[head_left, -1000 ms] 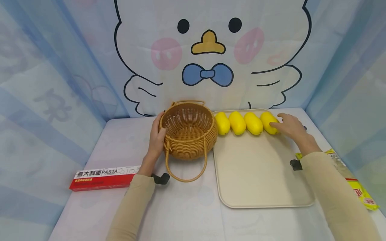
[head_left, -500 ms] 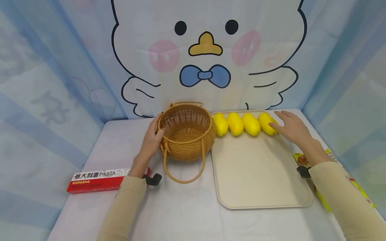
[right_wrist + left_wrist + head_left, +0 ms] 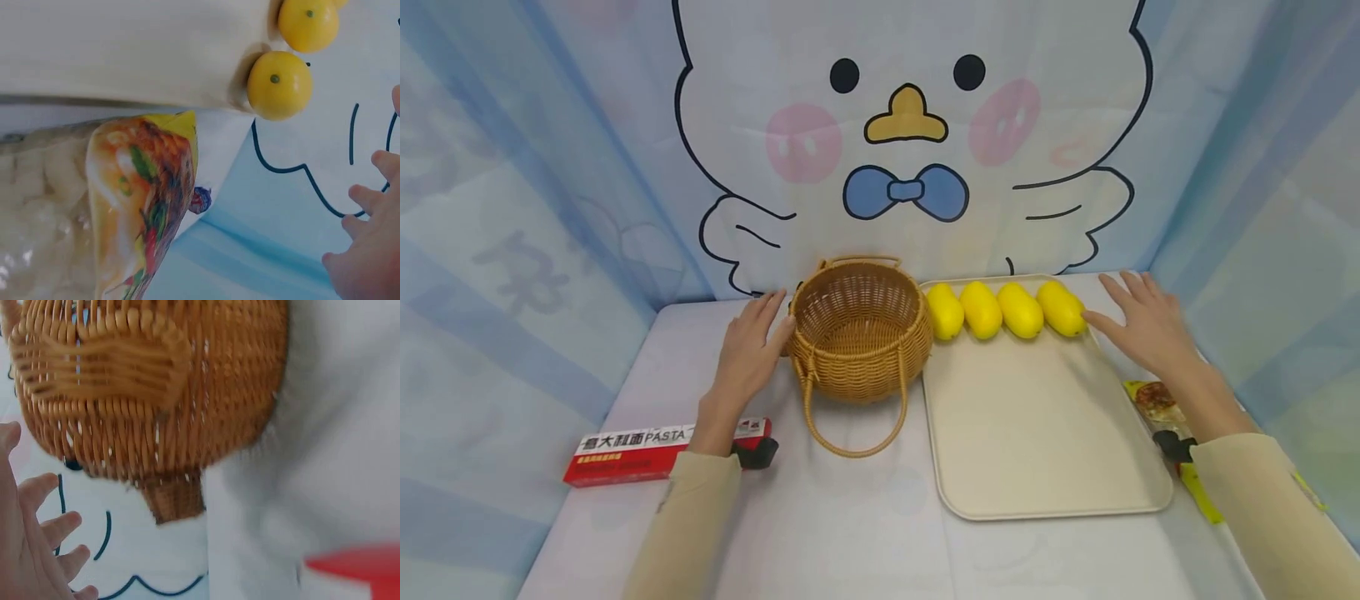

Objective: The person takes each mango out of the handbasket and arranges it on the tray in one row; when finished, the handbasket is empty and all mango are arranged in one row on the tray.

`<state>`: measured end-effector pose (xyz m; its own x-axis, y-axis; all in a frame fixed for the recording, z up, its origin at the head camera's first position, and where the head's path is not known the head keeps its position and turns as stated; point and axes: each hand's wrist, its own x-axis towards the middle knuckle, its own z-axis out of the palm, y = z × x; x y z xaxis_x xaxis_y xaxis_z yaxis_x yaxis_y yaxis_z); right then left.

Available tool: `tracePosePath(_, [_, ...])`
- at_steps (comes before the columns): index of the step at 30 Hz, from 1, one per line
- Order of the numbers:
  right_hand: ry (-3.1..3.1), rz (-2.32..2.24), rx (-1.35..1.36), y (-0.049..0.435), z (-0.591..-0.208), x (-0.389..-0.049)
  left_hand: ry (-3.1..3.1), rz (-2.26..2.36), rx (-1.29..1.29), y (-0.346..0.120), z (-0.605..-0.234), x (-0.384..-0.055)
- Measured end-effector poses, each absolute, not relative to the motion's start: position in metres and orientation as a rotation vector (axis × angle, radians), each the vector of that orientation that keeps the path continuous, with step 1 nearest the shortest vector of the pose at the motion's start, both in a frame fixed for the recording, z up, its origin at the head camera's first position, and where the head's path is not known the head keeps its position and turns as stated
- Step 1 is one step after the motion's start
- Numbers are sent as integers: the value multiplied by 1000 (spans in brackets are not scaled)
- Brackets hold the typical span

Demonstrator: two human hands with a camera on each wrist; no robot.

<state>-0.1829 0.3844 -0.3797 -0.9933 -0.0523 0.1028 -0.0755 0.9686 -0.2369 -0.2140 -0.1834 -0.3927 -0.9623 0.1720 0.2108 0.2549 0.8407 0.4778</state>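
A round wicker basket [image 3: 861, 367] stands at the back of the table, its front handle folded down. Just left of it is my left hand [image 3: 747, 354], fingers spread and holding nothing; the left wrist view shows its fingers [image 3: 59, 528] apart from the wicker wall. Several yellow oval fruits [image 3: 1021, 310] lie in a row along the far edge of a beige tray [image 3: 1045, 433]. Beyond the rightmost fruit [image 3: 1060, 308], my right hand [image 3: 1153, 329] has its fingers spread, the thumb tip close to that fruit. Nothing is in its grasp.
A red and white pasta box [image 3: 647, 454] lies at the left. On the right, a yellow food packet [image 3: 1157, 404] is partly hidden under my right forearm. A small dark wrapped item [image 3: 200, 200] shows past the packet. Printed curtains [image 3: 910, 233] enclose the back and sides.
My left hand has let go of the basket rim and moved left. My right hand has drawn off the rightmost fruit to the right, its fingers spreading. Basket and fruits stay in place.
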Motion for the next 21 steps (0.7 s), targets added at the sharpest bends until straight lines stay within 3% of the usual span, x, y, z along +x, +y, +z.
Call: tracePosePath(21, [-3024,309,47,391,-396,-151,-3065,-359,-153,-212,-388,-187])
